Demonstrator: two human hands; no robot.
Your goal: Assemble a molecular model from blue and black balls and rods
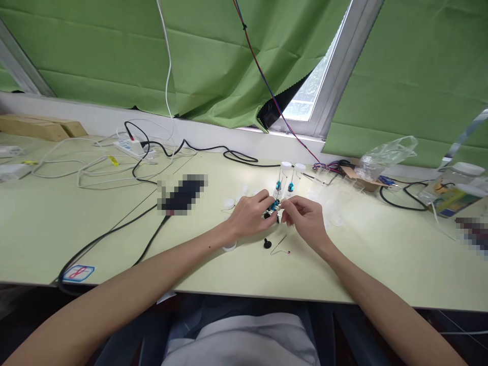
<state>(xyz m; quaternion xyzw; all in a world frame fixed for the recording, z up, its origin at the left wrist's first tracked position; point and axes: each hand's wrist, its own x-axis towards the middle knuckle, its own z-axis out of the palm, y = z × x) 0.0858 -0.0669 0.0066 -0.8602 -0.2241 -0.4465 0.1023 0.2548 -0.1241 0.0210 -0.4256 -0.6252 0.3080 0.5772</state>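
Observation:
My left hand (249, 216) and my right hand (305, 217) meet over the pale green table (114, 239). Both pinch a small assembly (275, 207) with a blue part and a black tip. Just behind it stand two clear tubes with white caps (290, 178), each with a blue piece inside. On the table below my hands lie a small black knob (267, 244) and a thin bent wire with a red end (281, 246). A white cap (229, 247) lies under my left wrist.
Several white caps (229, 204) and clear tubes lie around the hands. Black and white cables (125, 168) and a power strip (134, 147) cover the left of the table. A plastic bag (387, 155) and a box (452, 198) sit at the right. Green curtains hang behind.

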